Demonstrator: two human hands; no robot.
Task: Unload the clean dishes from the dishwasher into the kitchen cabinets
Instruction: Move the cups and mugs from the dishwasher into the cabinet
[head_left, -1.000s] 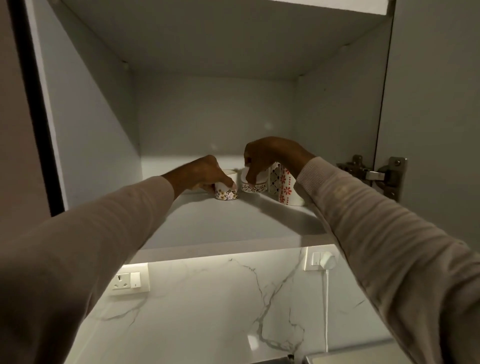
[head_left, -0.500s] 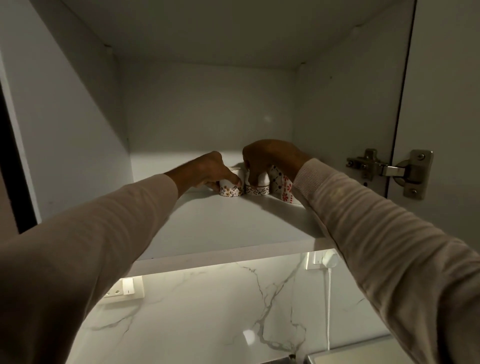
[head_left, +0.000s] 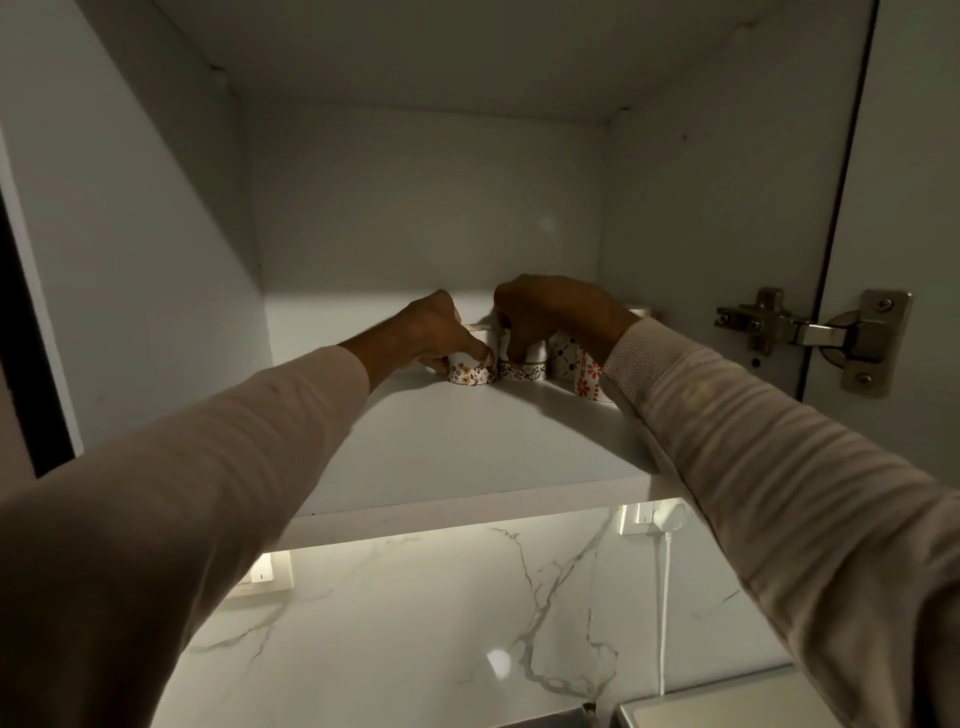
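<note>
Cups are seen in a tight row deep on the cabinet shelf (head_left: 467, 452), and both hands are on them. The left hand (head_left: 434, 335) is curled round the small cup with the yellow-and-brown flower band (head_left: 470, 372), thumb laid across its front; that cup is stood on the shelf. Just beside it, the cup with the dark leafy band (head_left: 524, 370) is gripped from above by the right hand (head_left: 550, 317), fingers bent down over its rim, its base at shelf level. Further right, a cup with a dotted lattice pattern (head_left: 563, 356) is partly hidden under the right wrist. In front of that, a taller cup printed with red flowers (head_left: 589, 382) is stood near the right wall. A pale rim (head_left: 641, 312) is glimpsed behind the wrist; what it belongs to cannot be told. The cabinet door (head_left: 919, 156) is swung open at the right, carried by a metal hinge (head_left: 810, 332). Below the shelf a lit white marble backsplash (head_left: 415, 623) is shown, with a wall socket (head_left: 265, 571) at the left and a white plug (head_left: 669, 517) with its cable (head_left: 665, 613) hanging at the right. Both arms are covered by pale sleeves (head_left: 779, 493).
</note>
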